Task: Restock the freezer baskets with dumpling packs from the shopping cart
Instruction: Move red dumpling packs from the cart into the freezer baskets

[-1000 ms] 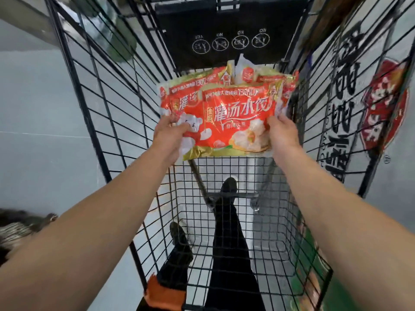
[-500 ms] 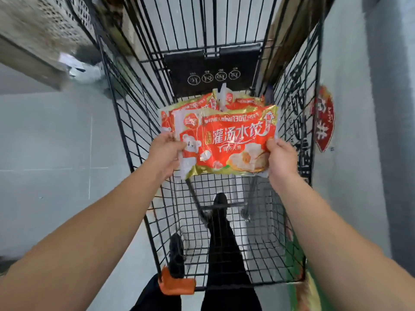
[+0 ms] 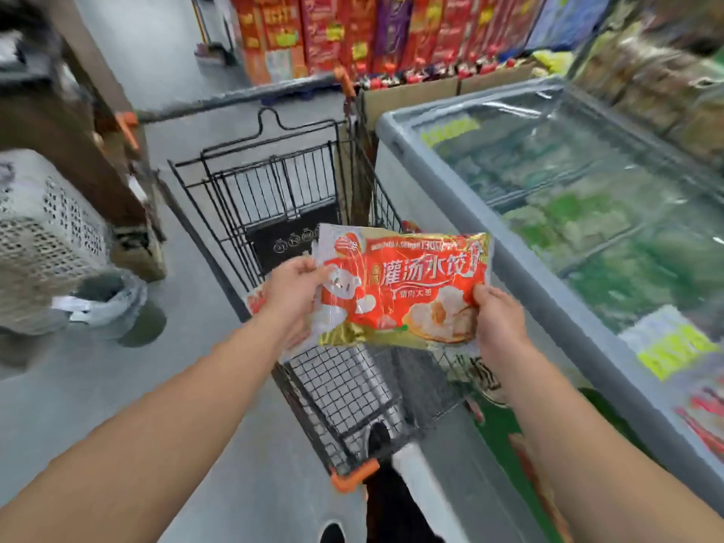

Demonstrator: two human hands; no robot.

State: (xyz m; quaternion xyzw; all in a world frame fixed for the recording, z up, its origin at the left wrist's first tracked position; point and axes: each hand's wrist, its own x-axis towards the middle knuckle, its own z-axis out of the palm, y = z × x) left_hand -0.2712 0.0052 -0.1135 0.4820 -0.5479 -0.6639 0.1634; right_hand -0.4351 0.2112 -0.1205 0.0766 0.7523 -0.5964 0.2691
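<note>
Both hands are holding a small stack of dumpling packs (image 3: pixel 407 284) over the cart (image 3: pixel 282 197), above its right edge, the edge nearest the freezer (image 3: pixel 395 123). The left hand (image 3: pixel 294 291) is gripping the stack's left end, thumb curled over the top pack and fingers hidden underneath. The right hand (image 3: pixel 495 319) is pinching the lower right corner, thumb on the printed face, fingers again out of sight below. Only the top pack is showing fully; edges of at least one more are sticking out behind and to the left, and I cannot tell exactly how many there are.

The packs are looking like glossy plastic film bags, probably full of loose frozen pieces. I would expect them to be moderately heavy for their bulk, lumpy and firm inside, yet floppy as bags. The film is shiny, and any frost on it would make the packs slide over one another, so the lower ones are likely to be the risk: they could slip out sideways while the stack is tilting. Holding both short ends with fingers well under the bottom pack, as the hands seem to be doing, looks the sound grip; pinching seams alone might tear or let go.

The freezer is standing just beside the cart on the right, with its glass lid apparently closed over the baskets. One hand will likely be needed to slide it.
</note>
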